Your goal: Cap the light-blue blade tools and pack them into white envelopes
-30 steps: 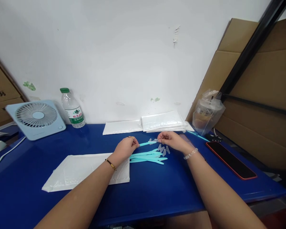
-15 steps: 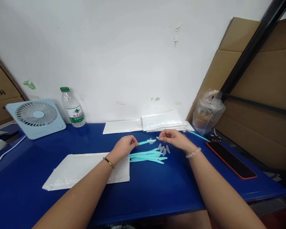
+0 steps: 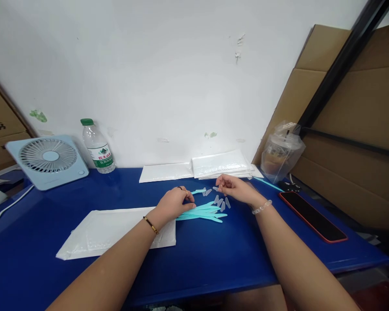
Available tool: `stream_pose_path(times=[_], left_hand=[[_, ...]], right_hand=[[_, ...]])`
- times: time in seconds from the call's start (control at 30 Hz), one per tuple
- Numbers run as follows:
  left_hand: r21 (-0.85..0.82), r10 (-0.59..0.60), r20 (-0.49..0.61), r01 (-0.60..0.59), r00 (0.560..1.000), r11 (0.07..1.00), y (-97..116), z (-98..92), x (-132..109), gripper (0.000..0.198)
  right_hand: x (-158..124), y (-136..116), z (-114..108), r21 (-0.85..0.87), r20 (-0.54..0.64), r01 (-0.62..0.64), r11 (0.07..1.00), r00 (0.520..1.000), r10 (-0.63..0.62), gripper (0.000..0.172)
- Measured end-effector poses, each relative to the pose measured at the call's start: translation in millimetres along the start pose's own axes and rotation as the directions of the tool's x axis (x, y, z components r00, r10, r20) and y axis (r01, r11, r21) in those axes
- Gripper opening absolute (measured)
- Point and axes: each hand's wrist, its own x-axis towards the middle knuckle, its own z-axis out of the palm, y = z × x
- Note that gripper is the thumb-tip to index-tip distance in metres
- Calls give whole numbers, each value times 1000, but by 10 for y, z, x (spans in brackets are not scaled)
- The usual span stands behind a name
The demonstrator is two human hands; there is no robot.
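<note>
My left hand (image 3: 178, 202) is over the near end of a bunch of slim teal plastic sticks (image 3: 207, 212), thumb and forefinger apart, the thumb touching the uppermost one. Beyond those fingers lies a single teal stick (image 3: 198, 191), its left end hidden behind the hand. My right hand (image 3: 234, 189) is curled, with thumb and fingers closed at a small translucent cap-like piece (image 3: 215, 188). Several similar translucent pieces (image 3: 221, 203) lie on the blue table between the hands. Under my left wrist is a white padded envelope (image 3: 113, 229), which meets the sticks' left ends.
White padded envelopes (image 3: 220, 164) are stacked against the wall. At the left stand a blue fan (image 3: 52, 160) and a water bottle (image 3: 99, 149). On the right are a bagged drink cup (image 3: 280, 153), a phone (image 3: 313, 216) and cardboard (image 3: 359, 129).
My left hand has let go of the single teal stick and moved down and slightly right onto the bunch. My right hand has stayed nearly in place.
</note>
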Motion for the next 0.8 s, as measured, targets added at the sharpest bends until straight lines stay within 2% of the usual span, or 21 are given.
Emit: stream_pose_path(times=[0.1, 0.17, 0.3, 0.37, 0.47, 0.6, 0.7, 0.8], left_hand=[[-14, -48, 128, 50, 991, 999, 71, 16, 1, 22], [-1, -97, 156, 98, 983, 995, 105, 20, -2, 21], [69, -150, 104, 143, 983, 987, 142, 25, -23, 21], [70, -135, 81, 130, 987, 989, 144, 26, -34, 23], [35, -86, 113, 83, 990, 996, 134, 21, -42, 26], [27, -93, 151, 90, 984, 996, 129, 16, -32, 21], [50, -88, 110, 83, 990, 995, 113, 27, -19, 23], [56, -94, 24, 93, 995, 994, 74, 38, -6, 26]], right_hand=[[7, 1, 5, -19, 2, -8, 1000, 1000, 8, 24], [14, 7, 9, -24, 8, -11, 1000, 1000, 12, 25], [25, 28, 21, -22, 11, 2, 1000, 1000, -2, 23], [28, 32, 28, -21, 2, 3, 1000, 1000, -3, 23], [27, 20, 36, -30, -3, -16, 999, 1000, 16, 24], [20, -10, 33, -38, -8, -66, 997, 998, 66, 26], [14, -19, 23, -25, -8, -75, 997, 997, 75, 27], [12, -28, 22, -9, 9, -48, 999, 999, 48, 27]])
